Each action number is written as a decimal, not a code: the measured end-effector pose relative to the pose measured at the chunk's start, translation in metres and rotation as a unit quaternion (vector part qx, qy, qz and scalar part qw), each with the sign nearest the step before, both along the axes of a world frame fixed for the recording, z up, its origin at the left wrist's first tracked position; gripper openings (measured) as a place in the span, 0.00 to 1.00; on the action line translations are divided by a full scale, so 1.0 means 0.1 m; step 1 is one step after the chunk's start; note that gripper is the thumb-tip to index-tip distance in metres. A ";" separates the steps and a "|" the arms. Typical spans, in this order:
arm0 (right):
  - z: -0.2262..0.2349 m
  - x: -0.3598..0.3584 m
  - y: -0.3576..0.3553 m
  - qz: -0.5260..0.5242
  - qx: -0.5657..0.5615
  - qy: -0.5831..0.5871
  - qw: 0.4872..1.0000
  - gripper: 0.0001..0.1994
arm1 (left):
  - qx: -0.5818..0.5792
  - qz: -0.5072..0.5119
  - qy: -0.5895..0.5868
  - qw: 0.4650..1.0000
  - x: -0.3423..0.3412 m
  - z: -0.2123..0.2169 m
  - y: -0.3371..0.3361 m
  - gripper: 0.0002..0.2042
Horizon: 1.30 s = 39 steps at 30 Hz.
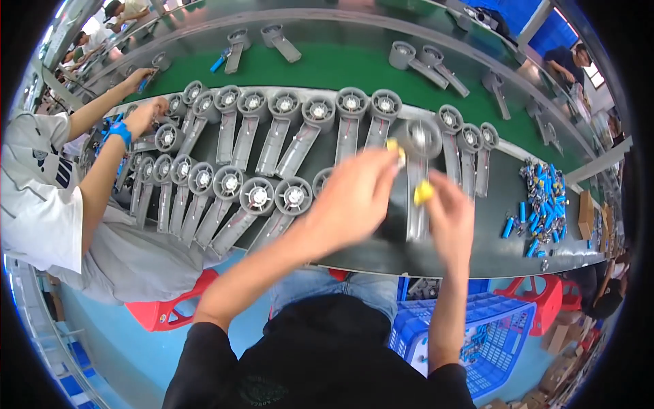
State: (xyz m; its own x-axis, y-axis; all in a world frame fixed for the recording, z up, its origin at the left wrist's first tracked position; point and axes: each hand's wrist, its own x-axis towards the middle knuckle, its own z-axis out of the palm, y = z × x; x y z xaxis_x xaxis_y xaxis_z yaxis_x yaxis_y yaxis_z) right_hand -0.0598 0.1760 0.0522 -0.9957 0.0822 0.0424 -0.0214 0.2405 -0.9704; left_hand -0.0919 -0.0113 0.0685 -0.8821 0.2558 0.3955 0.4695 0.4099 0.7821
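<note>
1. Grip of left hand (357, 187) and right hand (452, 211): pinched, one blurred yellow piece (424, 192) each.
2. Between hands, on table (490, 242): grey fan unit (417, 221).
3. Judged unfinished: each yellow piece unplaced; blue cylinders (545, 204) heaped at right.

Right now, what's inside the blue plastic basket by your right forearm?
Inside the blue basket, a cluster of small blue and silvery pieces shows. The right forearm crosses in front, hiding part of the inside; what lies behind it or beneath the cluster can't be seen.
</note>
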 end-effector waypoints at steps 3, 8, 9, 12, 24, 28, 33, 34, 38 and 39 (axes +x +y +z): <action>0.19 -1.20 0.01 0.059 0.186 0.084 0.977 0.16 | -0.071 0.062 -0.024 0.995 -0.91 0.29 -0.07 0.14; -0.18 -2.90 -0.37 0.129 0.233 0.103 0.958 0.15 | -0.123 0.158 -0.017 0.980 -2.31 -0.01 -0.40 0.14; -0.33 -3.09 -0.49 0.119 0.243 0.121 0.955 0.15 | -0.124 0.176 -0.012 0.976 -2.49 -0.14 -0.48 0.13; -0.79 -3.49 -0.58 0.082 0.246 0.121 0.958 0.14 | -0.145 0.195 -0.032 0.969 -2.82 -0.47 -0.53 0.12; 0.29 -2.49 0.39 0.025 0.332 0.013 0.943 0.16 | -0.280 0.120 0.116 0.945 -3.12 -0.34 0.18 0.26; 0.40 -1.70 1.17 -0.033 0.323 0.016 0.946 0.16 | -0.397 0.098 0.023 0.912 -3.28 -0.42 0.52 0.29; 0.47 -0.61 2.06 -0.192 0.432 -0.056 0.880 0.14 | -0.235 0.110 0.137 0.956 -2.88 0.01 -0.02 0.28; 0.39 -0.39 2.29 -0.212 0.430 -0.070 0.875 0.14 | -0.198 0.104 0.151 0.963 -2.67 0.16 0.00 0.30; 0.06 0.22 2.64 -0.245 0.496 -0.149 0.820 0.16 | -0.182 -0.003 0.113 0.977 -1.69 0.65 -0.04 0.30; 0.00 0.32 2.65 -0.249 0.486 -0.149 0.824 0.16 | -0.209 -0.040 0.111 0.971 -1.42 0.71 -0.02 0.29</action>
